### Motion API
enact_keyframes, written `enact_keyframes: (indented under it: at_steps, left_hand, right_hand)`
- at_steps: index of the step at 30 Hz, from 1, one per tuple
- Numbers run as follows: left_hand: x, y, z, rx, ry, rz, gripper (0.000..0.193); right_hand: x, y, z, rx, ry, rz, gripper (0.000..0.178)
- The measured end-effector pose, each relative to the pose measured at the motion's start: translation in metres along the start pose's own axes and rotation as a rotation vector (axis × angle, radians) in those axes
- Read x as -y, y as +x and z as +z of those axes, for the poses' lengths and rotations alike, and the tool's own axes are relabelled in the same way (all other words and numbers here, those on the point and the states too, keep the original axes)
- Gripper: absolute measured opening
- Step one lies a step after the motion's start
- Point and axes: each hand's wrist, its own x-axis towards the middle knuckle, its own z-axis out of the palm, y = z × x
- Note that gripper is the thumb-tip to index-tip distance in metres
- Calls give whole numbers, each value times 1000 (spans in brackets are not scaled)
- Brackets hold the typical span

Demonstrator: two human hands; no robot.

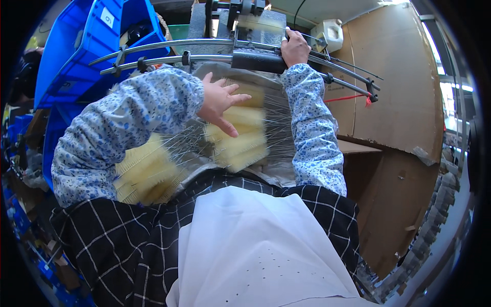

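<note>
My left hand hovers with fingers spread, holding nothing. Right below it lie pale yellow bristle brushes on thin metal wire stems, side by side on a grey sheet across my lap. My right hand is wrapped over the right end of a sliding carriage, which has a dark cylindrical front and rides on two metal rods. Inside the carriage a blurred yellowish piece shows; its kind is unclear. Another bunch of yellow brushes rests under my left forearm.
Blue plastic bins stand at the left. The metal rods run crosswise in front of me, with a red string tied near their right end. A white plastic jug sits behind them. Large cardboard walls the right side.
</note>
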Motion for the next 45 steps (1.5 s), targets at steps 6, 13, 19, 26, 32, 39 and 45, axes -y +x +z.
enact_keyframes:
  at_steps: [6,13,19,26,32,39,45]
  left_hand:
    - [0,-19,-9,6,6,29,92]
    - [-22,-25,-20,-247,-35,238,68]
    - [-18,-37,-30,-307,-110,248,50]
    - [18,-66,-12,-479,-252,203,41]
    - [11,-56,-40,-576,-352,314,36]
    - [-16,-27,-62,-960,-226,385,41]
    - [-43,89,-20,-500,-111,156,85]
  right_hand:
    - [47,-1,7,110,-92,63,18]
    - [90,-2,18,118,-98,47,22]
    - [47,-1,9,81,-108,4,28]
    - [-67,18,-8,27,-67,-5,25]
    - [-66,40,-42,251,-393,5,27]
    - [-81,-30,-116,155,39,-161,22]
    - [-51,-175,-129,185,317,-220,22]
